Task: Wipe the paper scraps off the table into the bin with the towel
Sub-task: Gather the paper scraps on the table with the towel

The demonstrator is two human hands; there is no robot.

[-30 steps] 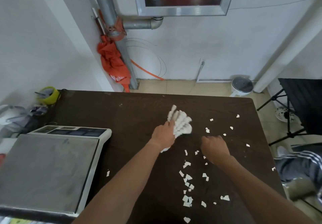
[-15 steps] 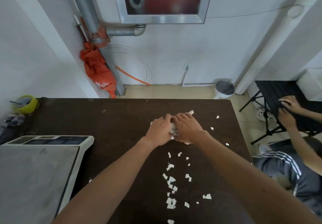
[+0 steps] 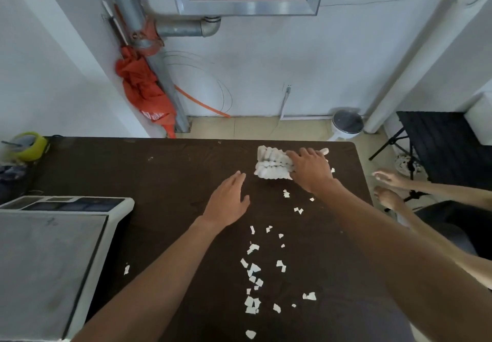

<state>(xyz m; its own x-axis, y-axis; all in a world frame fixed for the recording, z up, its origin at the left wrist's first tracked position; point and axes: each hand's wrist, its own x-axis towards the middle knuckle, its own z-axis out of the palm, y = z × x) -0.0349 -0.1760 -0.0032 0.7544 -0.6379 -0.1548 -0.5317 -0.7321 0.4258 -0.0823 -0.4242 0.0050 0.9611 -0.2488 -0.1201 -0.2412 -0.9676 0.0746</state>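
A white ribbed towel (image 3: 270,165) lies on the dark brown table (image 3: 159,171) near its far right corner. My right hand (image 3: 310,170) presses flat on the towel's right part, fingers spread. My left hand (image 3: 229,200) hovers open just left of and below the towel, holding nothing. Several white paper scraps (image 3: 253,269) are strewn over the table between my forearms, with a few more (image 3: 298,210) close under the towel. A small white bin with a dark lid (image 3: 346,124) stands on the floor beyond the table's far right corner.
A large scale with a steel platform (image 3: 50,261) fills the table's left side. A yellow-green cup (image 3: 26,146) sits at the far left corner. Another person's hands (image 3: 388,187) reach in at the right, near a black folding stand (image 3: 442,144). An orange umbrella (image 3: 145,94) leans against a pipe.
My right hand has slid the towel away toward the far right corner. My left hand has let go of the towel and drawn back, open.
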